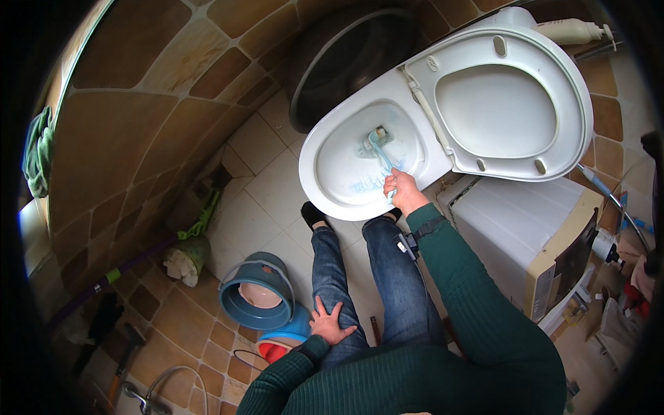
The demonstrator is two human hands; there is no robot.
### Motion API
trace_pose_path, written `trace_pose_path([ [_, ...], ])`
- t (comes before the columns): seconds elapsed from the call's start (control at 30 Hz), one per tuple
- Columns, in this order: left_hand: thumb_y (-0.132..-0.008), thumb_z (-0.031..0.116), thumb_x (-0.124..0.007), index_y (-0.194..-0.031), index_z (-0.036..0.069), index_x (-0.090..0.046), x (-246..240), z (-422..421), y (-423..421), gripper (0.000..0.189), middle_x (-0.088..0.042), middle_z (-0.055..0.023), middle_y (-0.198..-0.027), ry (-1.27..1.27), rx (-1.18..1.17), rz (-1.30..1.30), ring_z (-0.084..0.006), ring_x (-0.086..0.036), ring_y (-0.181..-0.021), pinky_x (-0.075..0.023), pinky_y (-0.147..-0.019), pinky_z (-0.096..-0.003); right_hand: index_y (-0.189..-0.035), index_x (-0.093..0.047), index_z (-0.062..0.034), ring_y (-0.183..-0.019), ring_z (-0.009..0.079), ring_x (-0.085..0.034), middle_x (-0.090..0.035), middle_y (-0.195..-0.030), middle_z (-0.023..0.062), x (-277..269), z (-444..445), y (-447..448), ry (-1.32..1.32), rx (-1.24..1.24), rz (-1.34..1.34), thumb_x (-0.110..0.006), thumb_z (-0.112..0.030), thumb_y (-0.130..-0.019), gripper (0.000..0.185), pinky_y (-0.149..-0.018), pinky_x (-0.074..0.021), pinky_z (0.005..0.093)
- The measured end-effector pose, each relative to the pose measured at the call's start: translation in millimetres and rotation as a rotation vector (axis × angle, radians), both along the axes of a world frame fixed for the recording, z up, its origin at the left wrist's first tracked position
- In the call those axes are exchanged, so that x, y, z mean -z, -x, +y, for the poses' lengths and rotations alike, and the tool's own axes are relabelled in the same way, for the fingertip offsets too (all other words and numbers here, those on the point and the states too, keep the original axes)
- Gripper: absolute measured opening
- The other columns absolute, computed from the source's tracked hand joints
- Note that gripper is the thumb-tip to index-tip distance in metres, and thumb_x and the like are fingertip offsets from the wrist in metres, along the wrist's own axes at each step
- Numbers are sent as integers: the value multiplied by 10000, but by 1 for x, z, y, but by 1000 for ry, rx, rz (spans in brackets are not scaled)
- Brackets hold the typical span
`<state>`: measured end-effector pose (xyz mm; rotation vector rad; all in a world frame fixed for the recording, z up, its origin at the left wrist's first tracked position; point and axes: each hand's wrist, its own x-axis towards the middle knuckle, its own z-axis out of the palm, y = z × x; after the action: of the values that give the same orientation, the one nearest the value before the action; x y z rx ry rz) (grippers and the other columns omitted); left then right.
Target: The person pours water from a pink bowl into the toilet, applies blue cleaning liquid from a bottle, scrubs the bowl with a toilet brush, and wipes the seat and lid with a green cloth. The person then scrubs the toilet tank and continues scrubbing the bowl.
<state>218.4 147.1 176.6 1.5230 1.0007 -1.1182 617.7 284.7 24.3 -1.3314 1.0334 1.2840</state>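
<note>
My right hand (pixel 403 191) grips the handle of a light-blue toilet brush (pixel 383 154). The brush head is down at the drain of a white toilet bowl (pixel 332 171), where its bristles meet the water. Streaks of blue cleaner mark the inner wall of the bowl near my hand. Behind the bowl, the toilet seat (pixel 443 124) and the lid (pixel 495 111) are raised. Resting on my left thigh, my left hand (pixel 332 324) has its fingers apart and holds nothing.
A large dark basin (pixel 337 67) leans beside the toilet. At left are a blue-grey bucket (pixel 259 264), a purple-handled mop (pixel 140 262) and a waste bin (pixel 199 254). A white washing machine (pixel 508 223) stands at right. A pump bottle (pixel 568 32) lies by the tank.
</note>
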Motion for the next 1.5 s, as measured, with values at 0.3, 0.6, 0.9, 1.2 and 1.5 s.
trace_pose_path([
  [0.3,-729,720,-729,-1546,311,-406,-1,1,-3,969,36,-314,-1648,9,0,-6,-579,-315,-1378,-381,-1069,-635,-1422,-453,-220,-494,59,-358,-450,-702,-13,-102,-13,44,-239,-2,-87,-497,-279,-1077,353,-429,-313,212],
  [0.6,-727,718,-732,-1541,307,-413,0,3,-6,966,22,-314,-1646,9,10,1,-572,-314,-1377,-391,-1059,-632,-1563,-366,-231,-471,63,-336,-425,-668,-29,-125,-12,108,-261,-274,-15,-517,-229,-1072,514,-403,-289,224],
  [0.9,-733,724,-726,-1553,314,-391,0,2,-9,976,35,-303,-1651,27,18,20,-575,-289,-1392,-380,-1066,-639,-1583,-346,-175,-506,62,-338,-426,-673,-29,-96,-31,80,-307,-286,-155,-529,-231,-1070,547,-436,-295,228],
  [1.2,-733,721,-728,-1550,324,-395,-2,1,-12,968,47,-294,-1656,13,36,15,-556,-298,-1395,-375,-1074,-627,-1367,-610,-59,-753,408,-690,-669,-829,282,-74,-81,8,-81,-1196,-1213,-587,-182,-983,405,-691,-521,455],
  [1.5,-733,709,-734,-1544,322,-407,-4,3,-16,957,33,-300,-1655,-6,39,20,-551,-310,-1388,-378,-1070,-622,-1504,-478,-244,-671,415,-660,-661,-735,180,-66,-86,-51,433,-1965,-1230,-583,-256,-990,524,-618,-518,540],
])
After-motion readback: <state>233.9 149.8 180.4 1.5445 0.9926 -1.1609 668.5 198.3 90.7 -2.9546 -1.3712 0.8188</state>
